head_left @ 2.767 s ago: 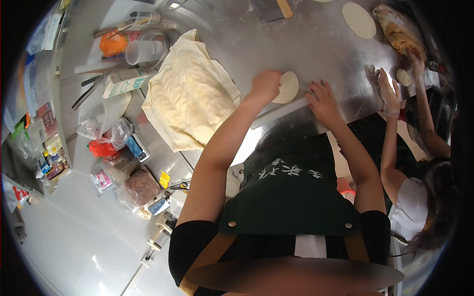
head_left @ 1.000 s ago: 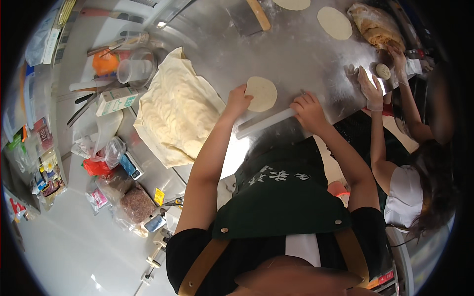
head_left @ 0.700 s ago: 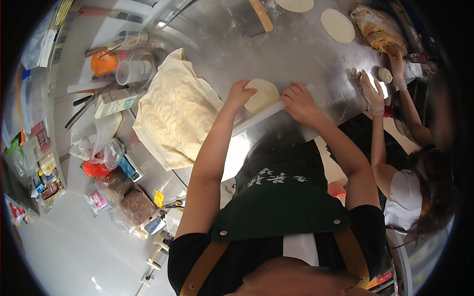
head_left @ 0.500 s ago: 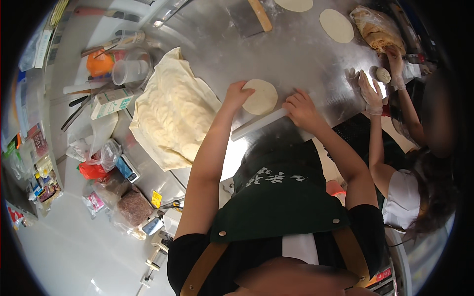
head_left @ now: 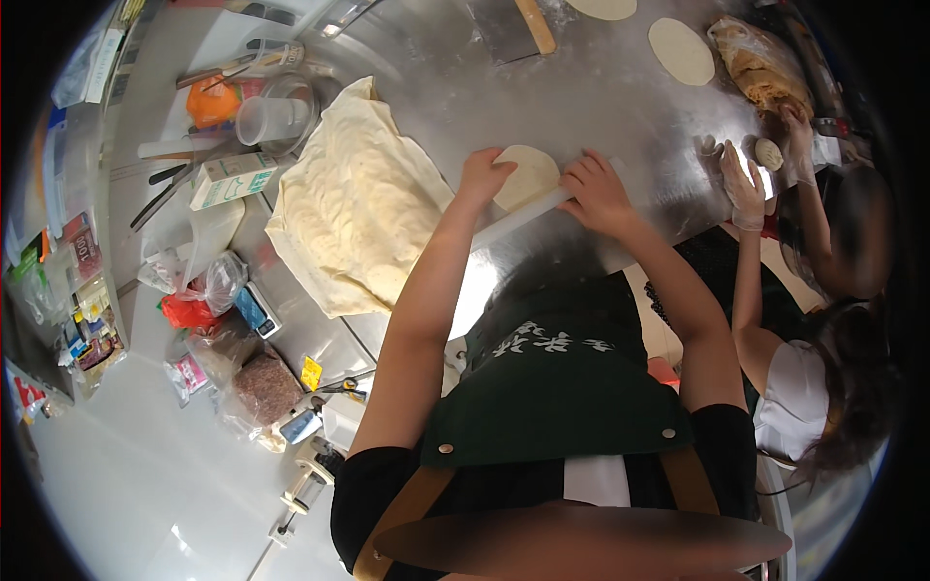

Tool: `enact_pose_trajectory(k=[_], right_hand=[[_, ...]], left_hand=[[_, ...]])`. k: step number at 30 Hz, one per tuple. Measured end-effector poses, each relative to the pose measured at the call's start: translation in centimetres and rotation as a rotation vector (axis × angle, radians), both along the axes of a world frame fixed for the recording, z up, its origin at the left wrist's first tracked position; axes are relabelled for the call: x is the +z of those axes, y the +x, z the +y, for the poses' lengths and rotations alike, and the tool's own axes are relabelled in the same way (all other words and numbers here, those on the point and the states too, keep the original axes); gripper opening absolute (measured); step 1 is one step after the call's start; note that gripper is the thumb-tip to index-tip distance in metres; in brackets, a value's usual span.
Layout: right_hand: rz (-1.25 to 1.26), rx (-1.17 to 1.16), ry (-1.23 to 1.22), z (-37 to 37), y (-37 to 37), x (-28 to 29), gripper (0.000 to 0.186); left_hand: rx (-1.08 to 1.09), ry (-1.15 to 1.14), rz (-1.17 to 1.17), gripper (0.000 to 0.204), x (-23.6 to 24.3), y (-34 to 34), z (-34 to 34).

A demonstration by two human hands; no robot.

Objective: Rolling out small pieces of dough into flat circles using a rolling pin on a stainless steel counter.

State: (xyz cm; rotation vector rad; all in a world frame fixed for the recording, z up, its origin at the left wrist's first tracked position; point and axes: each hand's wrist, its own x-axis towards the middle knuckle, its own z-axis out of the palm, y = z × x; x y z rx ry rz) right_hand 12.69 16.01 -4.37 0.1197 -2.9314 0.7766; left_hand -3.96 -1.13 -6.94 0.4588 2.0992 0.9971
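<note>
**Rolling station, head view: one piece in work**

- **Dough round** (head_left: 532,176): one, pale, flat; on the steel tabletop (head_left: 596,102). Centre of the dial for all places below.
- **Left grip** (head_left: 483,181): mine, at 9 o'clock, thumb laid over the rim. Whether my fingers close beneath, I cannot tell.
- **Right grip** (head_left: 594,192): mine, at 3 o'clock, over the rolling pin (head_left: 511,222). Clamped or merely pressing: I cannot tell.
- **Pin**: white, slanted from 8 to 2 o'clock, along the round's near rim.
- **Step in hand**, by my judgement: rolling the round thin. The next move calls for even pressure on the pin and, I judge, a small turn of the round with my left.
- **Dough sheet** (head_left: 356,198): large, lumpy on top, 9 o'clock.
- **Flat rounds**: one at 2 o'clock (head_left: 682,52), one at 1 o'clock (head_left: 603,6), cut by the picture's edge.
- **Scraper** (head_left: 536,26): wooden handle, 12 o'clock.
- **Co-worker's gloved hands** (head_left: 744,195): 3 o'clock, beside a small dough ball (head_left: 768,153).
- **Writing**: white characters on my dark green apron (head_left: 552,387), 6 o'clock; green print on a white carton (head_left: 233,181), 9 o'clock; dark marks on a yellow tag (head_left: 311,373), between 7 and 8, too small to read.
</note>
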Motion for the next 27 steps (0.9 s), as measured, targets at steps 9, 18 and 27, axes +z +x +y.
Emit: enact_pose_trajectory(k=[9, 18, 27], right_hand=[[0.049, -0.418, 0.234, -2.2, -1.8, -1.9, 0.044], [-0.006, -0.399, 0.232, -1.7, -4.9, -1.7, 0.055], [0.037, -0.096, 0.094, -2.1, 5.6, -0.5, 0.033]], left_hand=[[-0.026, -0.033, -0.062, 0.026, 0.2, 0.1, 0.1], [-0.173, -0.104, -0.001, 0.027, 1.8, -1.3, 2.1], [-0.653, -0.335, 0.521, 0.025, 5.9, 1.8, 3.0]])
